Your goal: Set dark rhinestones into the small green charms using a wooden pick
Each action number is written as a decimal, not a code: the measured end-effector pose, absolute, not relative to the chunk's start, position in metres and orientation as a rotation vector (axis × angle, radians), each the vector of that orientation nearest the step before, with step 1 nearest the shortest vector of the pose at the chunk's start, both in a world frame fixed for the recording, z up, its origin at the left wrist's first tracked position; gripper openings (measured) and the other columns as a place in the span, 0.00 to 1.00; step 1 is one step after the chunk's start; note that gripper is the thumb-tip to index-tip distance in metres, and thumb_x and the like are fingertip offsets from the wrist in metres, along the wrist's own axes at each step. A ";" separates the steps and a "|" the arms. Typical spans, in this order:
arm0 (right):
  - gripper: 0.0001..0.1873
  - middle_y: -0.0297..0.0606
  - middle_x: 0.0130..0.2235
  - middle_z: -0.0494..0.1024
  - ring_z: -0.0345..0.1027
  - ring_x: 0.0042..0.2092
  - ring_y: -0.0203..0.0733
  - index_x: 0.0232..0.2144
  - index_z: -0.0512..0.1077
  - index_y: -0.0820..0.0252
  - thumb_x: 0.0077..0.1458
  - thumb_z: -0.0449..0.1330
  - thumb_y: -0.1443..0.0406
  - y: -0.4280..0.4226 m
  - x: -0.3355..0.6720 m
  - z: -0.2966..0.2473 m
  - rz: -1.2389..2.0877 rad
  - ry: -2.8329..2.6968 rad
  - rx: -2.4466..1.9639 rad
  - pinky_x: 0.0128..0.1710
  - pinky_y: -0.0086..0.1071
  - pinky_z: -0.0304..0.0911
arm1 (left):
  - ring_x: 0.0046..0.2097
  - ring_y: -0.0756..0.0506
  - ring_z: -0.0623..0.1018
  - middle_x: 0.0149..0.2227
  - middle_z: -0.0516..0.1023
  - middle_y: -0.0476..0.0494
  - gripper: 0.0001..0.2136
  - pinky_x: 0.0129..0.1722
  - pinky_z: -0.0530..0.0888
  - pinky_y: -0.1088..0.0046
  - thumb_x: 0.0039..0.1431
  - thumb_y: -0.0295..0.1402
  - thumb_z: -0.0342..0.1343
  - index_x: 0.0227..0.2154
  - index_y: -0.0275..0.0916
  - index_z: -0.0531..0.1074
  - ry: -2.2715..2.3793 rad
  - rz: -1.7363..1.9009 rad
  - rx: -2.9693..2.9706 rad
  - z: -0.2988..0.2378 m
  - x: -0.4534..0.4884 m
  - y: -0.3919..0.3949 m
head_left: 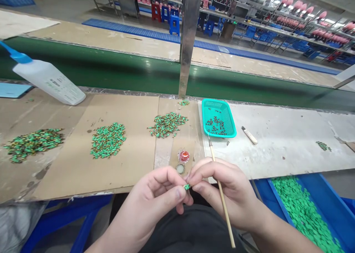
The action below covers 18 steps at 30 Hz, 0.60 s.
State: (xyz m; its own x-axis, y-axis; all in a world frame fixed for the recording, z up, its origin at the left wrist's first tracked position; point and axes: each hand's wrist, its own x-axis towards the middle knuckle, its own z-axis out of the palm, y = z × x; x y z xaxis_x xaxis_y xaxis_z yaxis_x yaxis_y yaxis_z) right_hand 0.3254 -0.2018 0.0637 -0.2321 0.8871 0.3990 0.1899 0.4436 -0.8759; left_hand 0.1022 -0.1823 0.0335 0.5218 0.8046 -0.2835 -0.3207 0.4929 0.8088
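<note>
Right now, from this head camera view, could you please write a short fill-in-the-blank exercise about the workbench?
The hand holding the thin wooden stick is the person's ____ one.
The small brush lies to the ____ of the teal plastic basket.
The large blue tray holds loose pieces that are ____, like the small piece at the fingertips.
The white squeeze bottle has a ____ cap.

Missing words: right; right; green; blue.
</note>
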 end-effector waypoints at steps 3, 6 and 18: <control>0.06 0.37 0.39 0.88 0.87 0.41 0.44 0.46 0.82 0.51 0.75 0.70 0.69 -0.202 0.326 0.064 0.863 -1.719 -0.935 0.43 0.35 0.84 | 0.35 0.44 0.85 0.31 0.89 0.43 0.13 0.33 0.80 0.75 0.63 0.46 0.81 0.34 0.43 0.89 0.737 0.750 0.775 0.033 0.102 -0.183; 0.07 0.37 0.40 0.89 0.87 0.42 0.45 0.47 0.82 0.51 0.75 0.69 0.70 -0.201 0.327 0.064 0.831 -1.751 -0.933 0.44 0.35 0.84 | 0.35 0.44 0.85 0.31 0.89 0.43 0.14 0.33 0.80 0.75 0.63 0.47 0.81 0.34 0.43 0.89 0.760 0.742 0.777 0.034 0.101 -0.184; 0.08 0.39 0.42 0.88 0.86 0.43 0.44 0.51 0.80 0.51 0.77 0.66 0.71 -0.203 0.331 0.070 0.710 -1.922 -0.926 0.45 0.35 0.85 | 0.32 0.43 0.84 0.28 0.87 0.43 0.16 0.34 0.82 0.74 0.63 0.49 0.79 0.31 0.43 0.88 0.911 0.750 0.932 0.055 0.104 -0.183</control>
